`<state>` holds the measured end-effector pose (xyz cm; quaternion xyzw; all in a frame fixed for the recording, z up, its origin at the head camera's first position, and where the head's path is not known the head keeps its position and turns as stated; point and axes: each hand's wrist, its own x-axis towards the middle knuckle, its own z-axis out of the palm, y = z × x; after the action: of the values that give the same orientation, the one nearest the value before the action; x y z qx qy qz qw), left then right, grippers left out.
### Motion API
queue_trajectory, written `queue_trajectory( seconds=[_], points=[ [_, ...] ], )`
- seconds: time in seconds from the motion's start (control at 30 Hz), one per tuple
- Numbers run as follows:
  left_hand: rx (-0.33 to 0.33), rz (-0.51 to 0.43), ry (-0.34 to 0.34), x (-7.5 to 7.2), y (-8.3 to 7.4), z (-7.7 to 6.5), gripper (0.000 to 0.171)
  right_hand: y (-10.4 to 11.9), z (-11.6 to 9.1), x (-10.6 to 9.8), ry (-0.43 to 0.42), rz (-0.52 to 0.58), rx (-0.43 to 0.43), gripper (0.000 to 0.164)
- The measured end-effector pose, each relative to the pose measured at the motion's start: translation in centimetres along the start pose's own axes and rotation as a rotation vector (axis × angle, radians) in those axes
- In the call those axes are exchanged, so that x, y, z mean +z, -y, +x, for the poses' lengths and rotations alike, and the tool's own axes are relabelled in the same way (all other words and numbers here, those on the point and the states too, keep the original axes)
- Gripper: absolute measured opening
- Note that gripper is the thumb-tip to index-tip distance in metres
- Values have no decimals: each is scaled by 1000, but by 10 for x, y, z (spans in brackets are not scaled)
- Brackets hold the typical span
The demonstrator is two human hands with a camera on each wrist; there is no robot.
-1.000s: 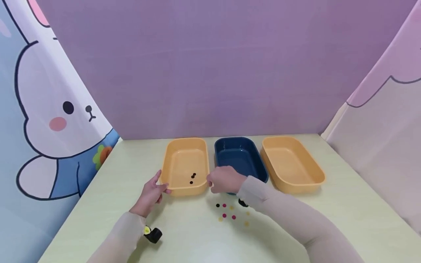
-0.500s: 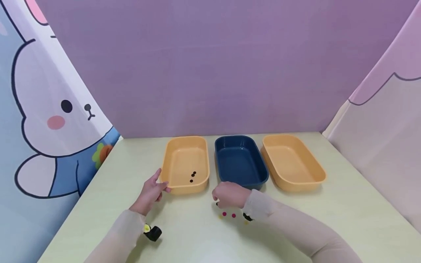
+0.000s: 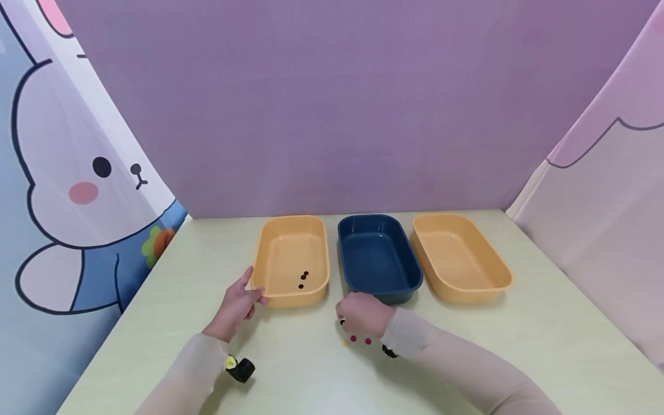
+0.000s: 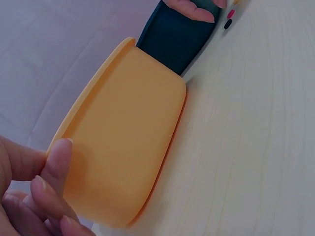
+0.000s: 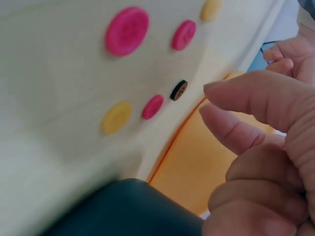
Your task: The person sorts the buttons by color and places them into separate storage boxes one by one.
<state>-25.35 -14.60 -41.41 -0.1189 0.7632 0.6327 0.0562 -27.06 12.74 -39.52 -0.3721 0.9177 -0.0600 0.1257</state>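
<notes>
My left hand [image 3: 236, 305] grips the front left corner of the left yellow-orange tray [image 3: 293, 245], thumb at its rim. Three small black buttons [image 3: 303, 277] lie inside that tray. My right hand [image 3: 364, 314] is low over the table before the dark blue tray [image 3: 380, 259]. In the right wrist view its thumb and index finger are slightly apart, nothing between them, and the other fingers are curled. Just beyond the fingertips lies a black button [image 5: 179, 90]. Around it are pink buttons [image 5: 153, 106] and yellow buttons [image 5: 117, 118], partly hidden by the hand in the head view.
A second yellow-orange tray [image 3: 461, 253] stands to the right of the blue one. All three trays are in a row near the back of the pale table [image 3: 290, 369]. Behind them hangs a purple cloth [image 3: 332, 115], with a rabbit-printed curtain [image 3: 78, 144] on the left.
My right hand has come from the left tray's front right corner toward me and slightly right, down over the buttons. My left hand has kept its hold on the tray.
</notes>
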Motion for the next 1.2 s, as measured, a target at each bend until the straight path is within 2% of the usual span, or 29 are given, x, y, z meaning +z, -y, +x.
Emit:
queue_trajectory(
  seconds=[0.13, 0.3, 0.7, 0.93, 1.2],
  points=[
    [10, 6, 1, 1, 0, 0, 70, 3, 0, 3, 20, -37, 18, 23],
    [13, 11, 1, 1, 0, -1, 70, 7, -1, 4, 37, -55, 44, 19],
    [-18, 7, -11, 1, 2, -2, 69, 4, -3, 10, 12, -109, 18, 25],
    [-29, 16, -13, 2, 3, -2, 69, 2, -5, 11, 6, -71, 25, 21],
    [-30, 21, -17, 1, 0, -2, 69, 3, -4, 10, 13, -84, 35, 25]
  ],
)
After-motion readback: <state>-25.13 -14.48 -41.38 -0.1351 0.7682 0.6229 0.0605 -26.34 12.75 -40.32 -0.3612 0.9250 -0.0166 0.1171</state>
